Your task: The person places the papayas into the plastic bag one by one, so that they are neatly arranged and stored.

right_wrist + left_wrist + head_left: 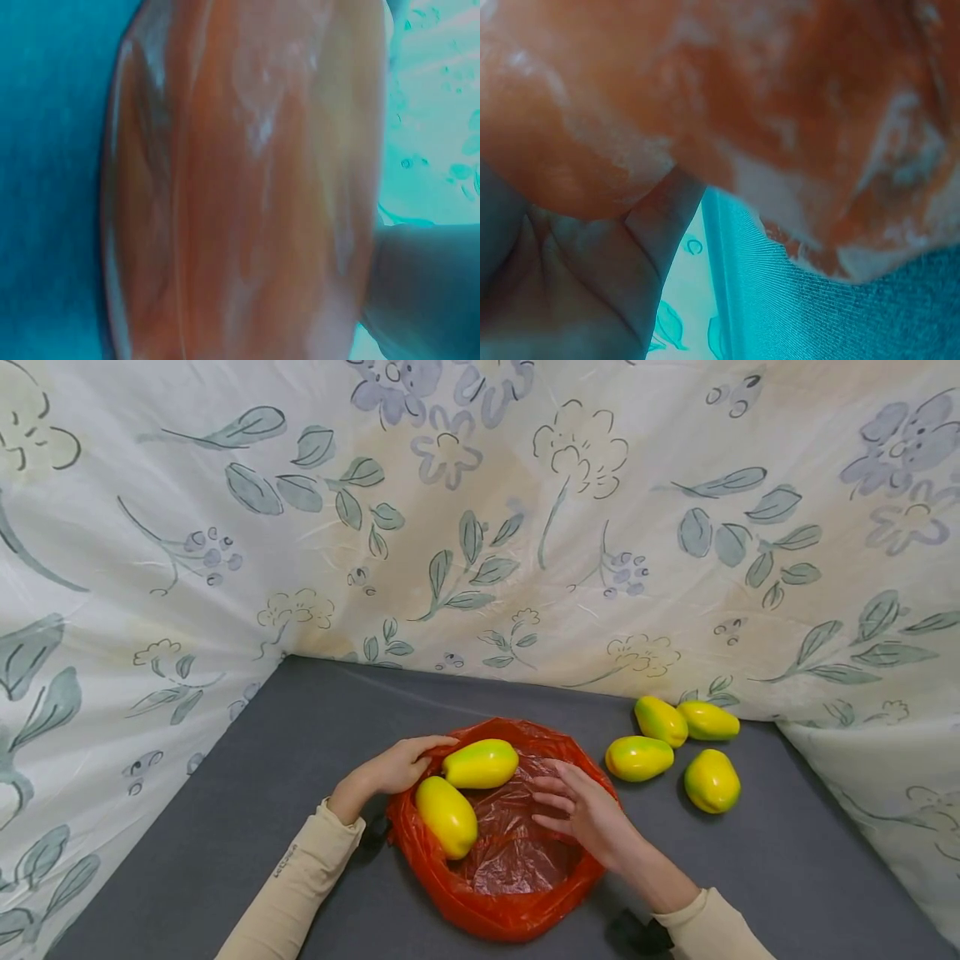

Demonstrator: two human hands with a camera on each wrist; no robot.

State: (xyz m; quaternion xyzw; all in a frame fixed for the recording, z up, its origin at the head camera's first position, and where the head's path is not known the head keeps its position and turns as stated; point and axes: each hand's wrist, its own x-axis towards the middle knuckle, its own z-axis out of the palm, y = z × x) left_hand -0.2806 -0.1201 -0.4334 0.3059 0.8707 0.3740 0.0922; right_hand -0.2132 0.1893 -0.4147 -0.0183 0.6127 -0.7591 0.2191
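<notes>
A red plastic bag point(517, 914) sits on the dark grey surface with its mouth spread wide and its rim rolled outward. Inside, at its left, lie two yellow mango-like fruits, one upper point(482, 764) and one lower point(447, 817). My left hand point(393, 766) holds the bag's left rim, fingers along the edge; in the left wrist view the plastic covers part of that hand point(570, 277). Over the bag's right side hovers my right hand point(585, 814), fingers extended and spread, nothing held. Red plastic fills most of the right wrist view, hiding the right fingers.
Several more yellow fruits lie right of the bag: one nearest it point(640, 758), one lower point(712, 782), and two touching at the back point(661, 722). Floral-patterned cloth point(480, 543) walls the back and both sides of the grey surface point(225, 827).
</notes>
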